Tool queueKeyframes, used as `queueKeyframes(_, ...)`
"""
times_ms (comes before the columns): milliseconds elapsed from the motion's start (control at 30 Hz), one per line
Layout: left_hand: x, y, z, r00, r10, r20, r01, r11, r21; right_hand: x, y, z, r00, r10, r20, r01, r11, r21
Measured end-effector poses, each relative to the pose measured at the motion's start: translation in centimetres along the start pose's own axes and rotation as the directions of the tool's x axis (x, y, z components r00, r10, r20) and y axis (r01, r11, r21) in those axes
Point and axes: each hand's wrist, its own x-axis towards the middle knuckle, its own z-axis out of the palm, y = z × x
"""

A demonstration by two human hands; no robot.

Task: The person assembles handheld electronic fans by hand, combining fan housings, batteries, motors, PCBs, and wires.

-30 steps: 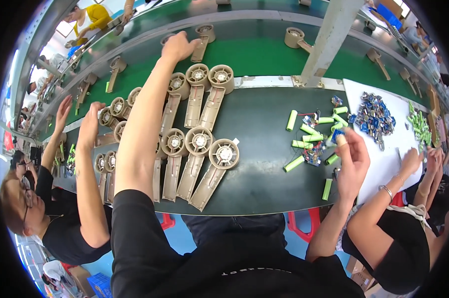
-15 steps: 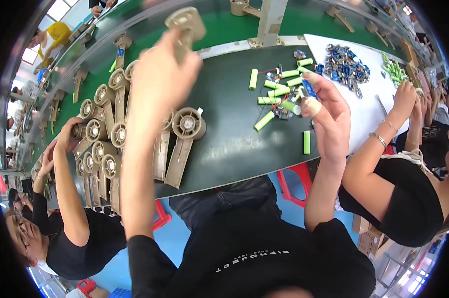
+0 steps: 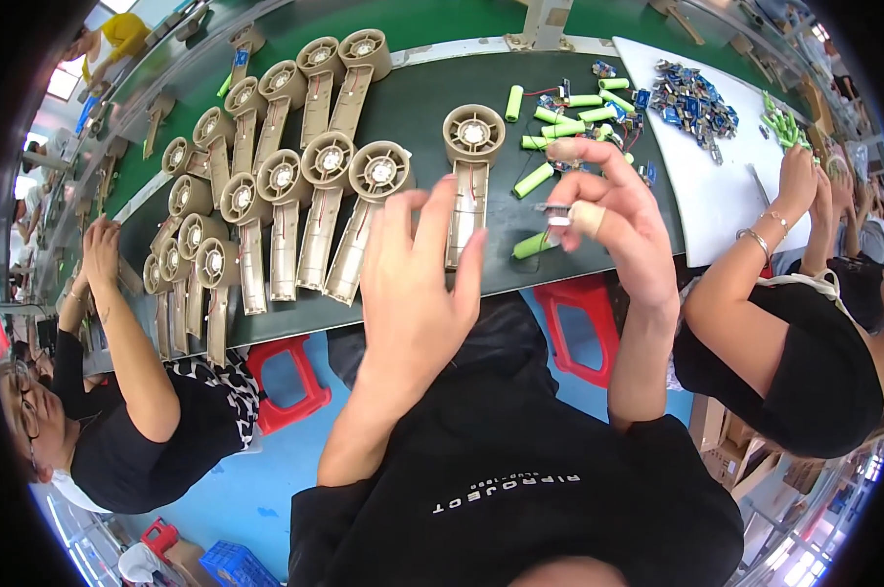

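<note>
My left hand (image 3: 413,279) hovers low over the table, fingers apart, beside the handle of a tan fan housing (image 3: 471,137). Whether a fingertip touches that handle I cannot tell. This housing lies apart from the others, its round fan end away from me and thin wires along its open handle. My right hand (image 3: 623,220) pinches a small circuit board (image 3: 552,208) between thumb and fingers; a wrap covers the thumb tip. Just below the board is a green battery cell (image 3: 532,245); whether it is joined to the board is unclear.
Rows of tan fan housings (image 3: 282,178) cover the table's left side. Green cells (image 3: 561,128) with wired boards lie ahead of my right hand. A heap of blue boards (image 3: 694,110) rests on a white sheet (image 3: 677,196). Co-workers' arms (image 3: 134,323) are on both sides.
My left hand has come down toward me and let go of the fan housing it held up. One housing now lies alone before me. My right hand has shifted slightly left and down.
</note>
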Motion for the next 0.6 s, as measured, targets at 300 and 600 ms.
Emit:
queueKeyframes(300, -1.1, -2.0, -1.5, 0.973, -0.198, 0.116, 0.227, 0.751, -0.62, 1.2, 1.9, 3.2, 0.997, -0.022, 0.078, 0.014, 0.995, 0.099)
queueKeyframes(600, 0.0, -3.9, -1.8, 0.92, -0.327, 0.215, 0.329, 0.351, -0.876, 2.1, 4.4, 2.5, 0.993, -0.109, -0.05, 0.08, 0.915, -0.395)
